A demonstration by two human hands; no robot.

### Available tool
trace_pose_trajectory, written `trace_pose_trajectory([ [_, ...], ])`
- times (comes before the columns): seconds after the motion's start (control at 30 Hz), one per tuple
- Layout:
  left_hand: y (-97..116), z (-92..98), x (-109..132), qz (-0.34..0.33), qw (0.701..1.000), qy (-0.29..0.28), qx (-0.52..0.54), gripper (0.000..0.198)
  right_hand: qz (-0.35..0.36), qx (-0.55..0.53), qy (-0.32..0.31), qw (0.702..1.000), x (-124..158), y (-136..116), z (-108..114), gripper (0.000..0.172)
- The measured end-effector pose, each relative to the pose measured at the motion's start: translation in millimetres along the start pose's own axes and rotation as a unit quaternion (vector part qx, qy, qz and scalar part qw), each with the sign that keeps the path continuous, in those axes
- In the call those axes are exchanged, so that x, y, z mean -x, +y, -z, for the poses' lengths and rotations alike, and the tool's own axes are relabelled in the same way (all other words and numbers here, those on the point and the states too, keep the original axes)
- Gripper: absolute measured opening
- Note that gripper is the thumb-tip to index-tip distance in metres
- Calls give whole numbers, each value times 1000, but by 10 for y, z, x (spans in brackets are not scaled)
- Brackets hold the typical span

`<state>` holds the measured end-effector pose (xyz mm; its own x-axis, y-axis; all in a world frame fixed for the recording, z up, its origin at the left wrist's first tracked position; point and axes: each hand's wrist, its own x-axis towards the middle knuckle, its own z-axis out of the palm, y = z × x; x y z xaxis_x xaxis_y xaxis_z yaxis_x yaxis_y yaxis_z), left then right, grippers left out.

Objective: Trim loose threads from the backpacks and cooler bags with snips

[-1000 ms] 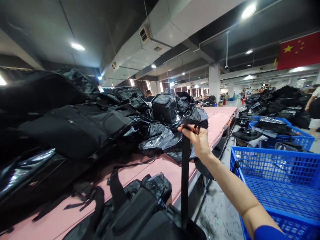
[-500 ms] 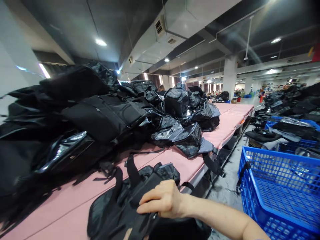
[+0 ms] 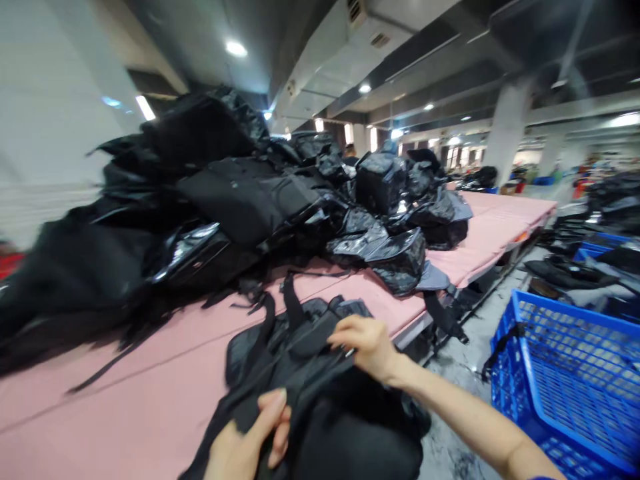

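Observation:
A black backpack with straps lies at the near edge of a pink-covered table. My right hand is at its upper right part, with fingers bent and closed on the fabric near the edge. Something small and shiny shows just under those fingers, too small to name. Lower down, my left hand has its thumb and fingers curled together at the bag's near side. What lies between the left fingers is mostly hidden, but dark bag fabric surrounds them.
Behind the backpack a big heap of black bags covers the table's left and far parts. Patterned bags lie at its right end. On the floor to the right stands a blue plastic crate, with more dark bags beyond it.
My left hand has come into fuller view at the bag's near side. My right hand has lifted slightly to a pinch at the bag's edge. The view has swung left.

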<state>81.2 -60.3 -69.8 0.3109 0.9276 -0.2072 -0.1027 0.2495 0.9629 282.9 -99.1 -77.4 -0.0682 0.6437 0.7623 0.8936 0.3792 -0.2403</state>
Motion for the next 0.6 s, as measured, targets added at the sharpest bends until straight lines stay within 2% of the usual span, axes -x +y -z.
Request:
trace_pose_trajectory([
  [0.07,41,-47,9,14,996,24,89,43,-138,-44,-5,989,120,0,28,22],
  [0.1,55,-73,-1,16,993,31,115,43,-196,-41,-14,980,180,-11,34,29],
  [0.13,62,-97,-16,21,990,31,135,43,-233,-42,-24,971,236,-32,36,38],
  [0.2,54,-137,-44,30,986,27,159,42,-253,-48,-41,965,329,-115,36,37],
  [0.3,1,-174,-39,27,986,9,163,40,-191,-42,-24,980,388,-303,35,20],
  [0.4,-39,-191,12,5,991,-11,136,36,-102,-3,11,995,340,-438,32,14],
  [0.5,-40,-206,57,-11,992,-27,119,34,-33,48,28,998,275,-456,27,12],
  [0.6,-36,-225,64,-2,992,-14,129,35,-15,66,42,997,273,-409,29,10],
])
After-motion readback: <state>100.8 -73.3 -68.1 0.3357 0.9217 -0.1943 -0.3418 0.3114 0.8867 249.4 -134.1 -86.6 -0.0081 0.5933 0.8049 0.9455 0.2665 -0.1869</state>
